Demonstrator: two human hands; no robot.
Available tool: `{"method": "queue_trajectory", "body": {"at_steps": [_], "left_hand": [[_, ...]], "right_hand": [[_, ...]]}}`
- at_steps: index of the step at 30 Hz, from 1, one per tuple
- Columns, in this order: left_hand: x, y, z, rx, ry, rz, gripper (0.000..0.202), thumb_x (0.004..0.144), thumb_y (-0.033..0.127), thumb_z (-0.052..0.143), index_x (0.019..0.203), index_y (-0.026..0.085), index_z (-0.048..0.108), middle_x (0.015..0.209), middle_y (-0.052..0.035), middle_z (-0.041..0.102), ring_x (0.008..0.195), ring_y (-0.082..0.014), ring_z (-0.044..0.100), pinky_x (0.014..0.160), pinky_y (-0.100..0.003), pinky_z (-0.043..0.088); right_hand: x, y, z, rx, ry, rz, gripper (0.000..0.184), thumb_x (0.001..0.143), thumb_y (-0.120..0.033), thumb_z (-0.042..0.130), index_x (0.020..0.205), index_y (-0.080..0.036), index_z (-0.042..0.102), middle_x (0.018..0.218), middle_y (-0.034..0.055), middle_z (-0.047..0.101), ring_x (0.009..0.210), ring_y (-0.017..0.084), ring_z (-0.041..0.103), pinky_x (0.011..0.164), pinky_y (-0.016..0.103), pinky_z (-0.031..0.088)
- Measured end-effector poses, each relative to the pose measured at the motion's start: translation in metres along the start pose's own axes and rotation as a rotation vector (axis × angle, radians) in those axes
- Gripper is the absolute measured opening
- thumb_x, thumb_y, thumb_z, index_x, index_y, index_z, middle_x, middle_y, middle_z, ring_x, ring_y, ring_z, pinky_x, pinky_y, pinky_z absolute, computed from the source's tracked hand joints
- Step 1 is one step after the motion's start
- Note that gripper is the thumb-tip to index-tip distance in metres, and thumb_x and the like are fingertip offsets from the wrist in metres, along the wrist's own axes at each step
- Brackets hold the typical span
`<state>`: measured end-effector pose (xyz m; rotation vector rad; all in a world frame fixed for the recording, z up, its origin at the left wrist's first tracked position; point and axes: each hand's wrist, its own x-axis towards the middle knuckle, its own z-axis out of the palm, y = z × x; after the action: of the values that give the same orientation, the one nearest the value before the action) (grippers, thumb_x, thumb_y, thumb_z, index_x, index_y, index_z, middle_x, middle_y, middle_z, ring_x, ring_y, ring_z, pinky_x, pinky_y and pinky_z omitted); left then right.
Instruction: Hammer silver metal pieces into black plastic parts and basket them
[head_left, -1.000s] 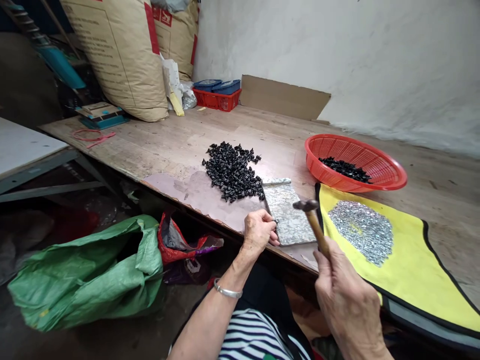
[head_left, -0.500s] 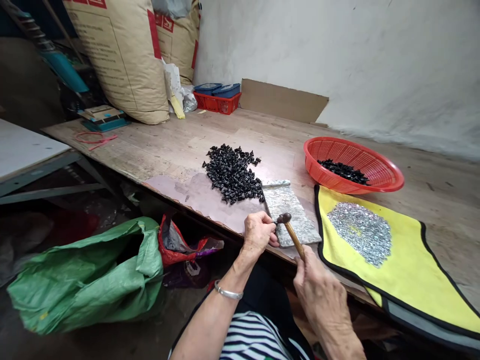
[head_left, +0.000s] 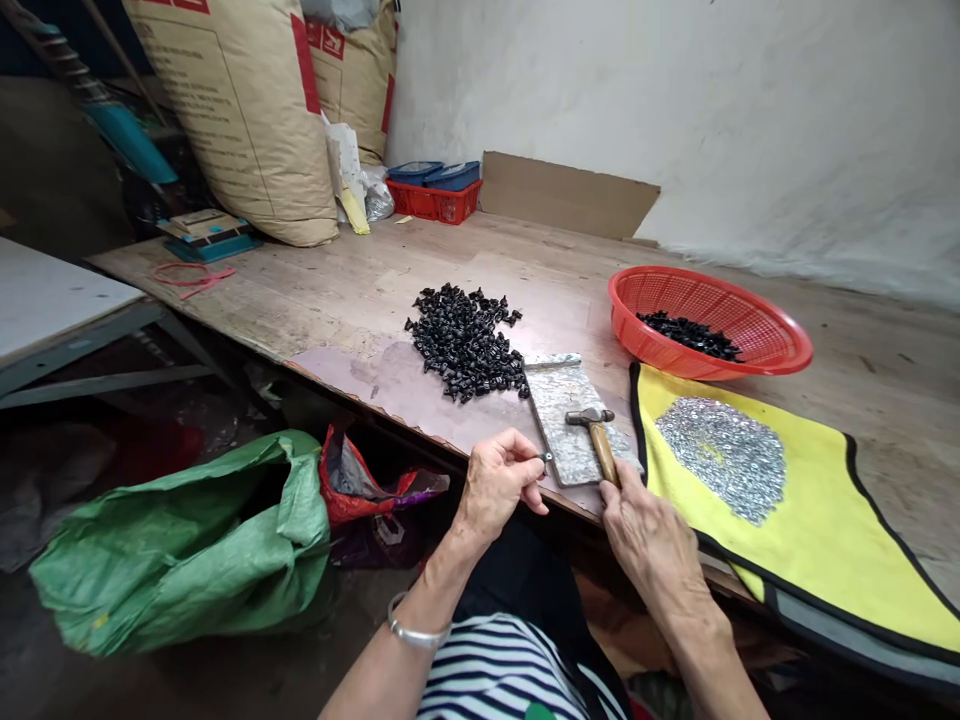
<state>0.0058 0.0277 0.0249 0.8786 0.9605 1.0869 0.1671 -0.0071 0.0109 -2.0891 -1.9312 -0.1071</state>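
Left hand: left hand [head_left: 495, 485] at the front edge of the surface [head_left: 315, 300], fingers [head_left: 517, 452] clenched in a pinch on a small metal piece [head_left: 546, 457]; piece too small to make out its exact kind from this view.
Right hand: right hand [head_left: 645, 530] just beside the plate, fingers [head_left: 615, 492] curled around the wooden handle of a small hammer [head_left: 602, 448], grasping it.
Hammer head: steel head over the plate, looks to be resting on it or just above, hard to tell from this angle.
Plate: speckled grey plate [head_left: 562, 430] at the surface's front edge, just beside the small metal piece.
Black parts: loose pile of small black plastic parts [head_left: 465, 340] on the surface, just behind the plate; more black parts [head_left: 690, 335] lie inside a red plastic basket [head_left: 705, 290].
Yellow mat: yellow mat [head_left: 795, 570] with black trim, right of the plate, carrying a heap of small silver metal pieces [head_left: 720, 460].
Under surface: green woven sack [head_left: 180, 540] and red plastic bag [head_left: 341, 495] on the floor, left of the person.
Back: 2 large paper sacks [head_left: 247, 120], red crate [head_left: 435, 203], cardboard sheet [head_left: 570, 195].
Person: striped top [head_left: 502, 675], metal bangle [head_left: 416, 632] on left wrist.
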Motion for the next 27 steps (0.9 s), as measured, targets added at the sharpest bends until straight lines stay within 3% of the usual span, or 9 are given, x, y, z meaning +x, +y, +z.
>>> {"method": "queue_trajectory", "body": {"at_steps": [4, 7, 10, 14, 17, 22, 27], "left_hand": [[-0.016, 0.012, 0.001, 0.107, -0.023, 0.019, 0.012, 0.065, 0.023, 0.060, 0.061, 0.017, 0.050, 0.037, 0.0042, 0.051, 0.033, -0.0103, 0.051, 0.039, -0.020, 0.042], [-0.022, 0.019, 0.002, 0.167, -0.008, 0.030, 0.012, 0.066, 0.020, 0.059, 0.059, 0.017, 0.050, 0.037, 0.0046, 0.050, 0.034, -0.0101, 0.052, 0.039, -0.018, 0.039], [-0.024, 0.022, 0.003, 0.205, 0.001, 0.035, 0.011, 0.066, 0.019, 0.059, 0.059, 0.017, 0.051, 0.038, 0.0049, 0.050, 0.036, -0.0097, 0.053, 0.040, -0.017, 0.038], [-0.023, 0.019, 0.002, 0.184, -0.037, 0.032, 0.009, 0.067, 0.019, 0.060, 0.062, 0.016, 0.053, 0.048, 0.0022, 0.057, 0.037, -0.0086, 0.052, 0.039, -0.018, 0.040], [-0.021, 0.015, -0.001, 0.096, -0.100, 0.001, 0.010, 0.068, 0.022, 0.061, 0.065, 0.015, 0.054, 0.057, -0.0008, 0.062, 0.037, -0.0092, 0.053, 0.037, -0.020, 0.043], [-0.016, 0.008, -0.007, -0.057, -0.162, -0.055, 0.016, 0.067, 0.025, 0.064, 0.065, 0.015, 0.052, 0.051, -0.0001, 0.060, 0.033, -0.0110, 0.052, 0.033, -0.023, 0.046], [-0.013, 0.006, -0.008, -0.073, -0.170, -0.086, 0.016, 0.065, 0.024, 0.064, 0.064, 0.015, 0.051, 0.048, 0.0003, 0.059, 0.031, -0.0108, 0.050, 0.032, -0.023, 0.046]], "right_hand": [[0.010, -0.010, -0.013, -0.326, -0.118, 0.062, 0.024, 0.088, -0.025, 0.036, 0.085, -0.015, 0.058, 0.057, 0.0040, 0.056, 0.047, 0.018, 0.054, 0.041, 0.024, 0.020], [0.015, -0.011, -0.027, -0.275, -0.054, -0.010, 0.027, 0.087, -0.029, 0.040, 0.074, -0.015, 0.060, 0.068, 0.0091, 0.059, 0.068, 0.022, 0.058, 0.049, 0.028, 0.031], [0.012, -0.013, -0.038, 0.212, -0.055, -0.006, 0.027, 0.085, -0.034, 0.043, 0.082, -0.016, 0.063, 0.074, 0.0075, 0.060, 0.072, 0.019, 0.056, 0.060, 0.029, 0.039], [-0.001, -0.027, -0.038, 1.090, -0.415, 0.275, 0.035, 0.083, -0.045, 0.049, 0.098, -0.016, 0.062, 0.066, 0.0015, 0.058, 0.049, 0.011, 0.046, 0.047, 0.024, 0.036], [-0.006, -0.039, -0.032, 1.474, -0.496, 0.434, 0.033, 0.078, -0.043, 0.058, 0.092, -0.014, 0.063, 0.064, 0.0013, 0.057, 0.049, 0.009, 0.046, 0.044, 0.021, 0.034], [-0.004, -0.043, -0.028, 1.673, -0.475, 0.576, 0.027, 0.070, -0.036, 0.068, 0.081, -0.012, 0.065, 0.068, 0.0036, 0.060, 0.051, 0.008, 0.048, 0.040, 0.018, 0.034], [0.002, -0.040, -0.027, 1.661, -0.525, 0.674, 0.030, 0.064, -0.037, 0.073, 0.076, -0.011, 0.063, 0.062, 0.0027, 0.059, 0.046, 0.007, 0.046, 0.034, 0.015, 0.030]]}}
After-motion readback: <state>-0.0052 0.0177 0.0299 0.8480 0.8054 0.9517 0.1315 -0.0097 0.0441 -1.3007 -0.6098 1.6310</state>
